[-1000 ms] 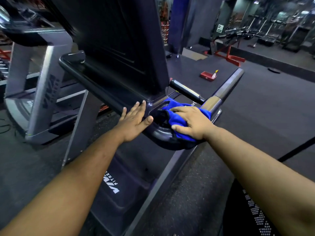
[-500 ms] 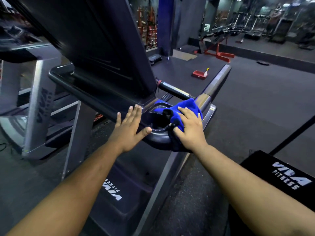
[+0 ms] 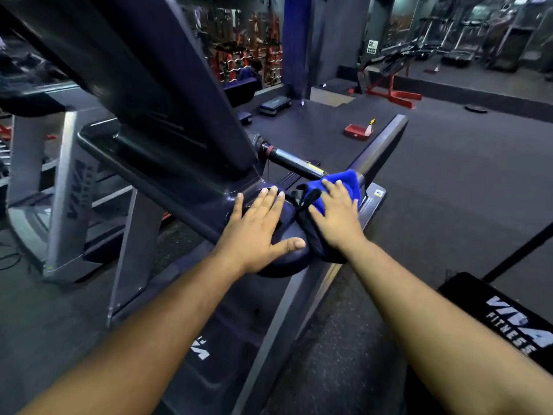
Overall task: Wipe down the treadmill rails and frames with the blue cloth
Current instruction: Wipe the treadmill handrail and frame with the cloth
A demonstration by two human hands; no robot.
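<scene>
1. dark grey treadmill frame (image 3: pixel 191 202) at left: the left hand (image 3: pixel 254 235) still rests flat on it, fingers released.
2. the right hand (image 3: pixel 335 217) presses the blue cloth (image 3: pixel 344 182), now slid further toward the handrail (image 3: pixel 380 145), likely next to wipe.

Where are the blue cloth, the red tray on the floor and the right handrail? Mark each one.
blue cloth (image 3: pixel 344 182): head view, on the bright fold above the fingers.
red tray (image 3: pixel 356 132): head view, on its near wall.
right handrail (image 3: pixel 381 145): head view, on the bare grey bar beyond the cloth.
</scene>
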